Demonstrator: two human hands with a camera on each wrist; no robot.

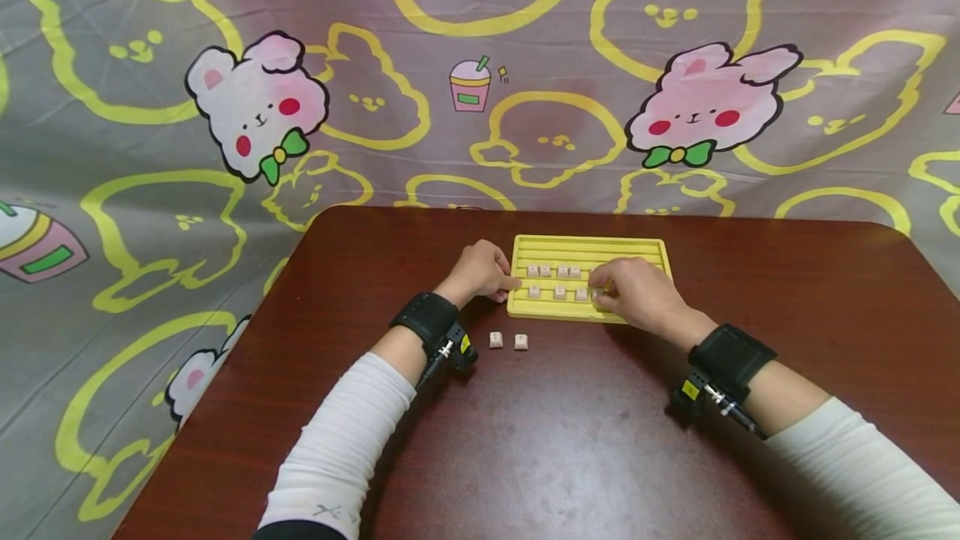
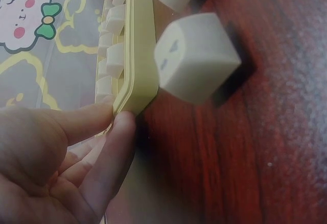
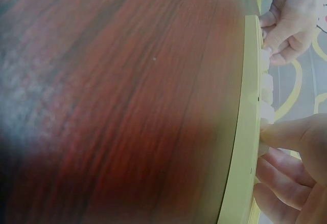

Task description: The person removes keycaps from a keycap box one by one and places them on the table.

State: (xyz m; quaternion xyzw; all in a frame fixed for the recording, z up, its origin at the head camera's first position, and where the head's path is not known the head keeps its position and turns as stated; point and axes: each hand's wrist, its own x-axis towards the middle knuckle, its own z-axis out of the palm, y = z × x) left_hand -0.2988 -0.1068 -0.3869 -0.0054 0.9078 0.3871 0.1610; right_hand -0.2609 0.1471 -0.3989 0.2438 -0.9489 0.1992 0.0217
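Note:
A yellow ridged tray (image 1: 567,316) lies on the table with two rows of white keycaps (image 1: 559,292) on it. My left hand (image 1: 481,271) holds the tray's left end, thumb and fingers pinching its corner in the left wrist view. Over the tray's right part, my right hand (image 1: 647,294) pinches a keycap (image 3: 263,148) at the end of the near row, mostly hidden by the fingers. Two loose keycaps, one on the left (image 1: 496,340) and one on the right (image 1: 521,342), sit on the table in front of the tray.
The dark red-brown wooden table (image 1: 555,440) extends around the tray on every side. Behind it hangs a patterned cloth (image 1: 555,65) with cartoon rabbits and yellow outlines. Black straps with small cameras are on both wrists.

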